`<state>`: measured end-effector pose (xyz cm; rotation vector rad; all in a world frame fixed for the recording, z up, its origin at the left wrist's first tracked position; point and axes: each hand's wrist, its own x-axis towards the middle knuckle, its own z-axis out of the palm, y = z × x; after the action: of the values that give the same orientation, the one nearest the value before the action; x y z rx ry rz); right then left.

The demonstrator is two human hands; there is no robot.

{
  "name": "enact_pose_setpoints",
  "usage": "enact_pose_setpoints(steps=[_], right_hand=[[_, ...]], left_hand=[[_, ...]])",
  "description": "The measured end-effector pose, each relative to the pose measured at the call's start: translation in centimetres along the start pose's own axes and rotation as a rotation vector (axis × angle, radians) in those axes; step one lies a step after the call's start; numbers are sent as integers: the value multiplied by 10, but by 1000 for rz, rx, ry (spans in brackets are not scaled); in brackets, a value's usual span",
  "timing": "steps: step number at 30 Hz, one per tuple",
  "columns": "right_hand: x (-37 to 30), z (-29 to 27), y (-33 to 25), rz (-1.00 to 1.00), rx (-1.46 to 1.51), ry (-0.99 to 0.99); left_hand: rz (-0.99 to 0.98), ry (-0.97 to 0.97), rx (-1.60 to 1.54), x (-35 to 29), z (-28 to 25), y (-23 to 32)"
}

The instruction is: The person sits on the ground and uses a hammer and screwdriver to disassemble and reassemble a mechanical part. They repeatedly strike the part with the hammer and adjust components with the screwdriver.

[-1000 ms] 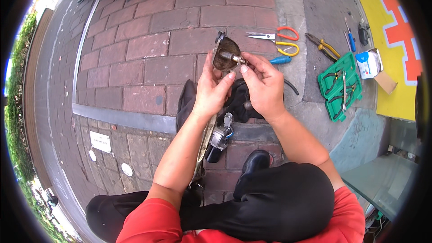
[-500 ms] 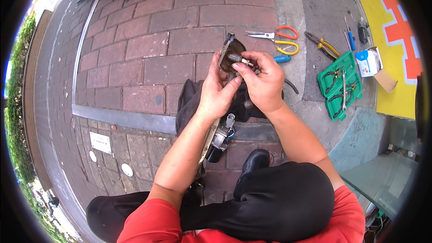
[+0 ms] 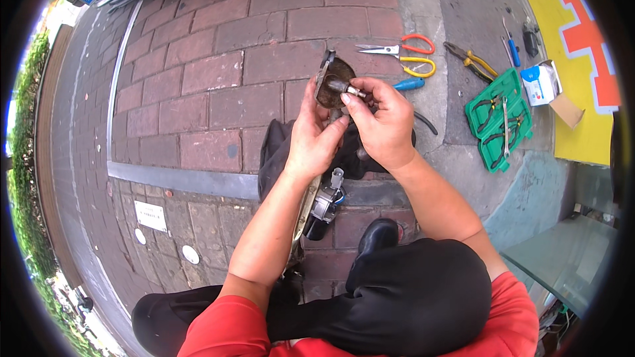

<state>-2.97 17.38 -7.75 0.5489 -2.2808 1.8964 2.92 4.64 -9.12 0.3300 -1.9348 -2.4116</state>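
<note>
My left hand (image 3: 314, 137) is closed around the edge of a dark, greasy metal bracket (image 3: 336, 66) with a rounded plate and a short shaft (image 3: 340, 84). The fingers of my right hand (image 3: 387, 119) are pinched round the silvery end of this shaft. Part of the bracket is hidden behind my fingers. Below my hands, a long metal bar runs down to a small electric motor (image 3: 324, 205) with a grey connector and blue wires. A black cloth (image 3: 274, 149) lies under and behind my wrists.
To the right on the pavement lie scissors (image 3: 417, 66) with red and yellow handles, a blue-handled tool (image 3: 410, 84), yellow-handled pliers (image 3: 473, 61), an open green tool case (image 3: 486, 149), a screwdriver (image 3: 513, 51) and a small white-blue box (image 3: 539, 86). A glass-topped surface (image 3: 562, 258) stands at the lower right.
My right fingers have shifted slightly on the shaft end, and the bracket has turned a little. Both hands keep their hold. The whole view has moved slightly.
</note>
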Motion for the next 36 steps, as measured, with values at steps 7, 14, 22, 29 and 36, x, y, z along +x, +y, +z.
enact_pose_setpoints(steps=[7,14,22,29,36], right_hand=[[1,15,1,164,214,-16],[3,18,3,272,275,-86],[-7,10,0,195,275,-75],[-1,4,-1,50,37,-13],[2,2,-5,247,176,-85]], left_hand=[[-21,-8,-60,4,-5,-1],[-40,-2,-68,8,-11,-5],[-8,-20,-129,8,-9,-6],[-30,-29,-81,5,-4,-4],[-31,-14,-35,4,-3,-1]])
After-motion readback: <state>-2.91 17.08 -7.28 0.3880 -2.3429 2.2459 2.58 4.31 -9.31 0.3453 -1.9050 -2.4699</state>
